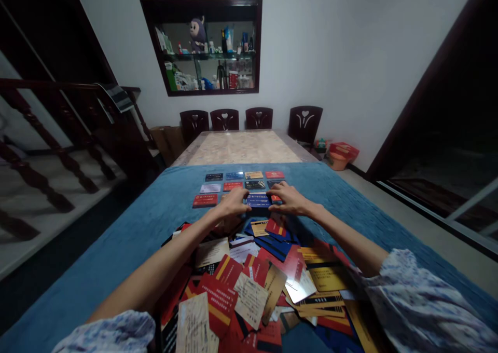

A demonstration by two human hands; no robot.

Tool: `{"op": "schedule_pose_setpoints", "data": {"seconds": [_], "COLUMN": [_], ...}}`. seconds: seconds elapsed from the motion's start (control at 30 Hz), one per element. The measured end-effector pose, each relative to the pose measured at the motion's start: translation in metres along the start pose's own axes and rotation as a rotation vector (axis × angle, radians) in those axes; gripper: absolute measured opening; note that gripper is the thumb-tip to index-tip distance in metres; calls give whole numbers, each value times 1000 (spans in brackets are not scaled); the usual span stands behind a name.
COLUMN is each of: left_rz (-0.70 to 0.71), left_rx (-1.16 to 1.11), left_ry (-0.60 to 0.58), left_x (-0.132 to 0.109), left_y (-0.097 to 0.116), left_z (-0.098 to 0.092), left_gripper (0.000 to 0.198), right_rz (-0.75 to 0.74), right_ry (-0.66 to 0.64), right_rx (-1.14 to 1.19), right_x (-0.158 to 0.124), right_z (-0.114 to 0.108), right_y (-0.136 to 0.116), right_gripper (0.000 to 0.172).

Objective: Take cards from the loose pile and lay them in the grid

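Both of my hands reach forward over a blue cloth [128,239] on a long table. My left hand [232,203] and my right hand [290,198] pinch the two ends of a dark blue card [258,200], which lies flat in the nearest row of a grid of cards. The grid holds rows of small cards, among them a red card [205,200] at the left and a white card [210,188] behind it. Close to me lies a loose heap of cards [249,285], red, blue, gold and cream.
Past the cloth the bare marbled tabletop [241,148] runs to four dark chairs [259,118] along the wall. A recessed shelf [206,46] with bottles and a plush toy hangs above. A wooden stair rail [58,135] stands left; a red basin [342,155] sits on the floor right.
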State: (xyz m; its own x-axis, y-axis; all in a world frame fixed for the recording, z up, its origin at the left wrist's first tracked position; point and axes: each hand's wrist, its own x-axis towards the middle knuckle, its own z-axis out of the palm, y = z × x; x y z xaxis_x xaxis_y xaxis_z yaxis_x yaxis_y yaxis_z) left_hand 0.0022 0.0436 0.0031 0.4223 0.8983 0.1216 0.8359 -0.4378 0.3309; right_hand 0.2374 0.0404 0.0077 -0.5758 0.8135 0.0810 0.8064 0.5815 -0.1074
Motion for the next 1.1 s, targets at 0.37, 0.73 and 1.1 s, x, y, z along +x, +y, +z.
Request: {"op": "schedule_pose_setpoints", "data": {"seconds": [0.37, 0.73, 1.1], "left_rz": [-2, -96, -165], "left_rx": [11, 171, 207], "left_ry": [1, -11, -15], "left_x": [9, 41, 78], "left_y": [-33, -61, -89], "left_z": [-29, -44, -43], "left_gripper": [34, 36, 34], "right_rz": [-58, -26, 25], "right_ry": [-15, -58, -65], "right_rx": [-70, -103, -136], "right_x": [59, 108, 154], "right_z": [-7, -17, -6], "right_y": [-10, -15, -3], "right_gripper": [54, 43, 42]}}
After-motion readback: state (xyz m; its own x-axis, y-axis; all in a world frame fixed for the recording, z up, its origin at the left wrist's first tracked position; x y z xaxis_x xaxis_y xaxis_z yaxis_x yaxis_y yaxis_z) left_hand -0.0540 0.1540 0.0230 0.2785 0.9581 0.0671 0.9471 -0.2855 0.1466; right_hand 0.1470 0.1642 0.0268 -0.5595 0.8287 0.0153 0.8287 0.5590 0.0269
